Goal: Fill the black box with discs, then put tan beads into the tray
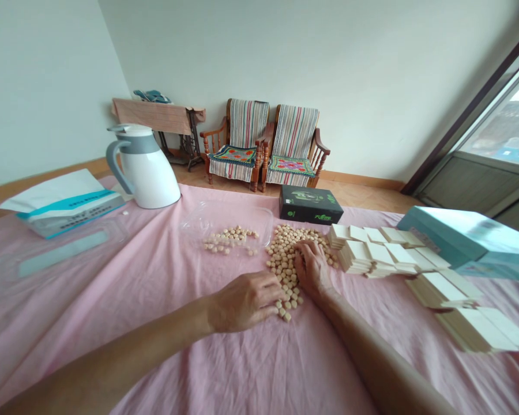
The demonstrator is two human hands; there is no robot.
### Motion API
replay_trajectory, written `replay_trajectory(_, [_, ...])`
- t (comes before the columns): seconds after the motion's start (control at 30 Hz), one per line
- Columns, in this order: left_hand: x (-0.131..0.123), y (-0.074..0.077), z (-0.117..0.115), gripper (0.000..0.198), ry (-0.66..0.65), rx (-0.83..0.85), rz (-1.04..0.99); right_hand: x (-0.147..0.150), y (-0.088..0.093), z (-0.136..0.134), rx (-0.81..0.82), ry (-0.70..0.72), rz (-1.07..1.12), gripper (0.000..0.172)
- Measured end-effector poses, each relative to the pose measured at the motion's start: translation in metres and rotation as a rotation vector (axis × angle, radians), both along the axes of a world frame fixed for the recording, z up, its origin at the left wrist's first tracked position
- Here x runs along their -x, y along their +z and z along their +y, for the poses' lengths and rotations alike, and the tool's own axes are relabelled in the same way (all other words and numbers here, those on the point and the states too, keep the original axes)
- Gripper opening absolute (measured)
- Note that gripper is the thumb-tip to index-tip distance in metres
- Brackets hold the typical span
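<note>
1. L hand (246,301): knuckles up, fingers curled down, tips touching the near-left edge of the pellet pile (290,242). Grip half closed; can't tell if any pellet is pinched under the fingers.
2. R hand (312,268): palm down on the pile's right side, fingers loosely bent over the pellets. Grip open, nothing seen clasped.
3. Pellet pile: small beige rounded pieces, loose on the pink-clothed counter (155,300). It lies between the 2 hands and runs away from them toward the far side; a few strays sit just beside the L fingertips.
4. Clear plastic tray (266,222): just left of the pile, beyond the L hand, w/ a thin scatter of the same pellets inside.
5. Cream flat cartons (372,253): stacked in rows, just right of the R hand, nearest stack close to the pile's edge; more stacks run toward the near-right.
6. Black box (310,204): beyond the pile, apart from it.
7. Teal box (471,239): far right, behind the cartons.
8. White jug (145,167) w/ grey handle: upright, far left, well apart from both hands.
9. White-and-blue packet (64,202): left of the jug; clear lid (56,248) lies nearer than it.
10. 2 striped wooden armchairs (263,150): against the far wall.
</note>
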State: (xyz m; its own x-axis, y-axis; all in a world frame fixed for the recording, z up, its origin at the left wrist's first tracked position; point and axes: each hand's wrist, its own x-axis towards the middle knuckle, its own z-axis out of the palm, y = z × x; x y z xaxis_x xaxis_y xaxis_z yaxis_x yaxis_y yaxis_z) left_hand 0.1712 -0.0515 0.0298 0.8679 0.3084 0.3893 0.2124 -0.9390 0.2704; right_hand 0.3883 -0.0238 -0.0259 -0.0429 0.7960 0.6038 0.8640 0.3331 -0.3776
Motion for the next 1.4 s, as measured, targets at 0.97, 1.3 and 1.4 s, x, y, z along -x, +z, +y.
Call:
replay_trajectory(0.97, [0.018,0.006,0.027,0.013,0.292,-0.199,-0.266,-0.001,-0.002,0.001,-0.014,0.000,0.001,0.022])
replay_trajectory(1.3, [-0.004,-0.019,0.010,0.011,0.008,-0.145,0.125,-0.002,-0.004,0.002,-0.013,0.002,-0.010,0.022])
replay_trajectory(1.4, [-0.005,-0.022,0.009,0.010,-0.001,-0.177,0.111,-0.001,-0.004,0.002,-0.011,0.004,-0.009,0.022])
